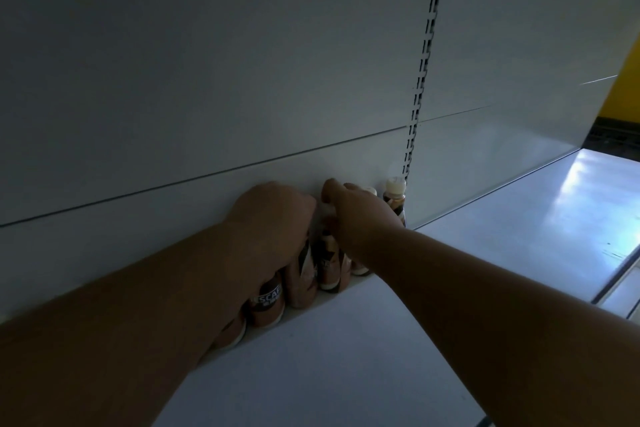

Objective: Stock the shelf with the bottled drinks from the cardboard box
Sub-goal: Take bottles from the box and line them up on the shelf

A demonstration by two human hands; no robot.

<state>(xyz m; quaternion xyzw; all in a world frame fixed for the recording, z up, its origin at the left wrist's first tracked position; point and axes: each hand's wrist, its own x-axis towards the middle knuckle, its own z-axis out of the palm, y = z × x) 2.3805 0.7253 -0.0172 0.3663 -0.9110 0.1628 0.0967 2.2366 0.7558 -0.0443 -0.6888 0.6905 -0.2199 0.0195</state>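
Note:
A row of brown-labelled bottled drinks (266,303) stands along the back panel of the white shelf (346,357). My left hand (273,215) is wrapped over the tops of bottles at the left of the row, covering their caps. My right hand (356,215) grips the top of another bottle (330,267) just to the right. Beyond it stands a bottle with a cream cap (395,198) beside the slotted upright, free of both hands. The cardboard box is out of view.
A slotted metal upright (420,90) runs up the grey back panel (207,80). The white shelf continues to the right (536,218), with its front edge at the lower right. A yellow wall (623,87) shows at the far right.

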